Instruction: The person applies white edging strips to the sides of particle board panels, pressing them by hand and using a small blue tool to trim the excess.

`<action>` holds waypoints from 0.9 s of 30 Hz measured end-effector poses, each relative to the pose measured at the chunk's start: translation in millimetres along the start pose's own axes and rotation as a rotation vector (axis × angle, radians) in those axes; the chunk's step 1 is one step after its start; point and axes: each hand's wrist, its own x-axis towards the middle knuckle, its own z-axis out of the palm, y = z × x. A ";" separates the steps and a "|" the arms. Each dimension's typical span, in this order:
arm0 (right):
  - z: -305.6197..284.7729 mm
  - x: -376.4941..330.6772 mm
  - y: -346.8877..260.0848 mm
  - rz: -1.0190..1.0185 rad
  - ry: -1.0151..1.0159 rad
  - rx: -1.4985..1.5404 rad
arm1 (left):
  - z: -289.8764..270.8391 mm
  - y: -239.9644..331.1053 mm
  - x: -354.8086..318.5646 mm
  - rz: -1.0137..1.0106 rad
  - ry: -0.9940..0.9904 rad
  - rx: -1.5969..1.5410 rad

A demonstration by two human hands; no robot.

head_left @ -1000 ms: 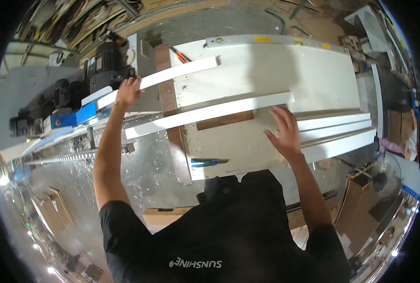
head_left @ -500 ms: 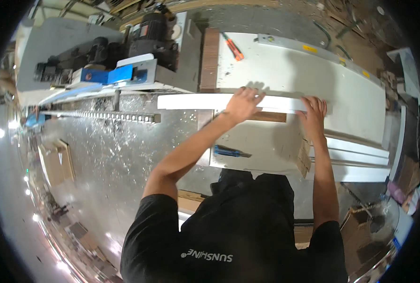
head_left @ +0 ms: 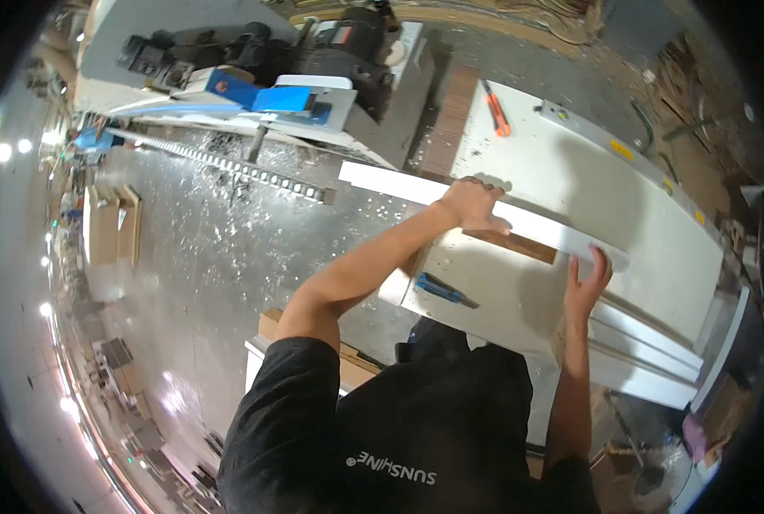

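Note:
A long white strip (head_left: 536,224) lies at a slant across the pale worktable (head_left: 545,141), its left end sticking out past the table's edge. My left hand (head_left: 476,204) is wrapped over the strip left of its middle, thumb on the near side. Close to the right end, my right hand (head_left: 589,278) curls its fingertips on the strip's near edge, thumb apart from the fingers. Just below the strip lies a brown wooden piece (head_left: 519,246), partly covered by it. A blue utility knife (head_left: 446,289) rests on the near part of the table.
An orange-handled tool (head_left: 496,111) and a grey metal rail (head_left: 630,150) lie on the table's far side. More white strips (head_left: 643,347) are stacked at the right. A machine with motors (head_left: 347,51) and a slotted bar (head_left: 227,164) stand left, above a chip-strewn floor (head_left: 193,231).
The whole view has turned, so the table and strip now slant down to the right. My right hand has slid from the strip's top toward its near edge.

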 end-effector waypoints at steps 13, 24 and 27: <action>144.2 -108.7 -109.1 0.952 -0.950 1.414 | -42.5 -196.8 -15.2 -0.527 -0.968 -0.452; 218.9 -67.9 -60.6 0.946 -0.668 2.323 | -33.1 -195.1 8.7 -0.232 -0.893 -0.489; 211.3 -77.5 -118.5 1.405 -0.143 1.643 | -36.2 -201.9 -20.0 -0.169 -0.921 -0.604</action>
